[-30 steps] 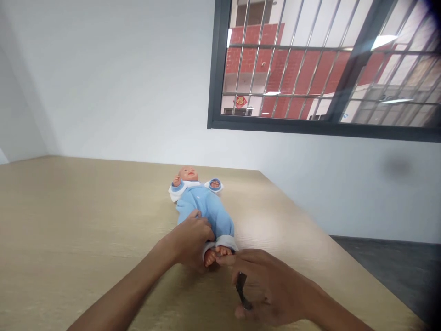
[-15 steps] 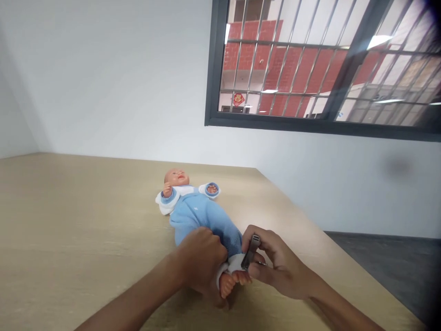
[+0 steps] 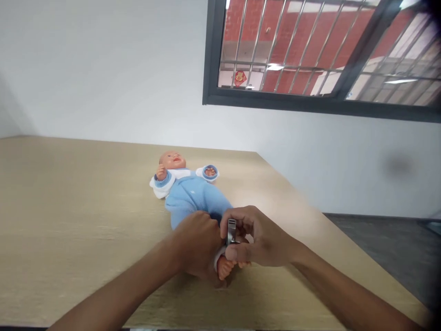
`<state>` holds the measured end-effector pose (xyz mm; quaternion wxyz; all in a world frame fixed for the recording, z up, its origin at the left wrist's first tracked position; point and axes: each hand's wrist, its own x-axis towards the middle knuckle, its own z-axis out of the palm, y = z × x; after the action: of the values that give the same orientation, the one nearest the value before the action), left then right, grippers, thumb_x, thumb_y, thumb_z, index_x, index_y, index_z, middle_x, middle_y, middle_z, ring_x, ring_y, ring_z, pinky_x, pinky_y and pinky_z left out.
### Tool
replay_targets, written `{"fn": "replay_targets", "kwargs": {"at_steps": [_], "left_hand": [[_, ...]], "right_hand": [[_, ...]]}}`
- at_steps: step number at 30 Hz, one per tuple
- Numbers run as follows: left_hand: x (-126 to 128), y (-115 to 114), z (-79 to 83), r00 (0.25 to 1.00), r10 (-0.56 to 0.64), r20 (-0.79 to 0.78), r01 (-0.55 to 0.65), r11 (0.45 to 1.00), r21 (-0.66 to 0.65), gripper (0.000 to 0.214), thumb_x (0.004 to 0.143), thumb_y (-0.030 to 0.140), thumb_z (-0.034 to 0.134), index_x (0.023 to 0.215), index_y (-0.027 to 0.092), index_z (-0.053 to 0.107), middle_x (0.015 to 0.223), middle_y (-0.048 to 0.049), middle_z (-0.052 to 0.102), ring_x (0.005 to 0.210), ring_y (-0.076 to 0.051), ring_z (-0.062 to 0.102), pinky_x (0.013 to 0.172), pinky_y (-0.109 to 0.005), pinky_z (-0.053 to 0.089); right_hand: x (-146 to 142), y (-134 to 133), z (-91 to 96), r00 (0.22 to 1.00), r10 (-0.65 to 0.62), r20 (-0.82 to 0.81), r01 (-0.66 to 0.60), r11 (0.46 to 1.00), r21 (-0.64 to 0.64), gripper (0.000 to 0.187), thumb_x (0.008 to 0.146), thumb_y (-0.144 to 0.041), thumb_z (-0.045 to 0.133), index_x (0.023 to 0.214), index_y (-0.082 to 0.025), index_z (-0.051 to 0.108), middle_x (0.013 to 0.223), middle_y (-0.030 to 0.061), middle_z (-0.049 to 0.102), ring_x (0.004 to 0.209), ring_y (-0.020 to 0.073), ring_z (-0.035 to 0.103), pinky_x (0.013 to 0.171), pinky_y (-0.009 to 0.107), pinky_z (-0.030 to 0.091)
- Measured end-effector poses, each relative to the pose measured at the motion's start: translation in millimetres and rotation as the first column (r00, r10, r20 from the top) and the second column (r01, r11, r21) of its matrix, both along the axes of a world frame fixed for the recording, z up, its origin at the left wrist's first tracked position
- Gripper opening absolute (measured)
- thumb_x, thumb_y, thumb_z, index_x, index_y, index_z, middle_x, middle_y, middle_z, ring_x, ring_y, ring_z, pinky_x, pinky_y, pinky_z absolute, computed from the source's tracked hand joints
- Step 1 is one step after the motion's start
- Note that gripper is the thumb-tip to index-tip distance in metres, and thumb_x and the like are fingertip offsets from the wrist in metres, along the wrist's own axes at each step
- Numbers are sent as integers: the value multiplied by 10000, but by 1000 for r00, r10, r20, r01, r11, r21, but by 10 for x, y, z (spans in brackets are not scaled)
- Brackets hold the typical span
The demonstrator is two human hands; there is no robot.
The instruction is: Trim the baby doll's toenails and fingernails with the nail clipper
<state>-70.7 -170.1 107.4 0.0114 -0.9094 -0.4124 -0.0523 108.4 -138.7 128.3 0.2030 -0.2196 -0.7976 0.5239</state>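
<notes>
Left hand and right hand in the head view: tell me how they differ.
The left hand grips the lower leg of the baby doll, while the right hand holds a metal nail clipper upright between thumb and fingers. The left hand is closed over the leg with its back upward; the right hand is curled around the tool, beside the left hand. Both hands are bare and close together above the bare feet.

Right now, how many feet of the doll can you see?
2: one foot of the baby doll pokes out below the left hand; the other foot's toes show beneath the right hand. Both feet are partly hidden.
</notes>
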Motion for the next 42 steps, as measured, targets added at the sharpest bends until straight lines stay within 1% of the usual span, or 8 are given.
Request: {"fn": "replay_targets", "kwargs": {"at_steps": [3, 6, 11, 19, 25, 31, 37, 42], "left_hand": [[-9, -6, -2, 999, -20, -34, 21, 1000, 16, 408, 621, 620, 690, 655, 217, 640, 630, -25, 648, 612, -260, 620, 572, -364, 367], [-13, -10, 3, 999, -20, -47, 21, 1000, 19, 389, 623, 597, 690, 604, 214, 618, 584, -20, 624, 572, -248, 601, 563, -361, 356], [-9, -23, 30, 999, -8, -33, 8, 1000, 4, 382, 631, 584, 667, 585, 208, 612, 560, -26, 598, 559, -247, 596, 566, -364, 353], [-12, -34, 41, 999, 8, -43, -8, 1000, -21, 367, 653, 574, 661, 659, 207, 643, 592, -36, 610, 583, -254, 594, 577, -361, 351], [-19, -24, 17, 1000, -3, -23, 3, 1000, 4, 365, 636, 571, 686, 677, 211, 645, 637, -32, 630, 621, -251, 603, 599, -356, 361], [-22, -23, 19, 1000, -1, -8, 1, 1000, -11, 387, 628, 562, 697, 571, 202, 570, 546, -11, 588, 546, -232, 585, 570, -352, 358], [-32, -12, -13, 998, -43, 45, 43, 999, -5, 297, 649, 502, 712, 667, 214, 638, 667, -8, 663, 680, -241, 635, 679, -360, 420], [-43, 6, -44, 995, -69, 78, 68, 998, 15, 316, 619, 515, 728, 714, 223, 650, 727, -4, 679, 725, -249, 641, 726, -374, 441]], "right_hand": [[7, -53, -18, 998, -36, -48, 45, 980, 196, 375, 777, -472, 756, 789, -162, 546, 528, -69, 457, 462, 59, 380, 431, 177, 253], [44, -57, -35, 1000, -19, -21, 24, 962, 272, 335, 848, -452, 696, 829, -184, 496, 566, -69, 477, 492, 68, 392, 450, 176, 273], [85, -23, -46, 999, 15, 46, -28, 953, 301, 306, 889, -444, 642, 873, -197, 463, 600, -72, 483, 501, 71, 409, 460, 171, 291], [68, -62, -56, 998, 51, 30, -58, 935, 350, 328, 867, -430, 680, 872, -206, 440, 603, -79, 502, 495, 65, 387, 452, 168, 271], [48, -64, -56, 998, 39, 58, -60, 910, 411, 268, 976, -437, 501, 858, -205, 436, 593, -54, 540, 500, 88, 429, 486, 198, 289], [14, -86, -35, 999, 8, 36, -20, 938, 346, 340, 886, -458, 646, 825, -214, 418, 585, -71, 530, 479, 79, 373, 466, 192, 264], [-17, -82, 16, 986, -45, 157, -15, 931, 364, 370, 898, -491, 621, 796, -207, 407, 574, -76, 477, 504, 82, 395, 465, 187, 263], [-20, -78, 24, 984, -22, 176, -51, 915, 399, 309, 965, -456, 521, 823, -207, 406, 596, -60, 480, 528, 100, 404, 502, 208, 277]]}}
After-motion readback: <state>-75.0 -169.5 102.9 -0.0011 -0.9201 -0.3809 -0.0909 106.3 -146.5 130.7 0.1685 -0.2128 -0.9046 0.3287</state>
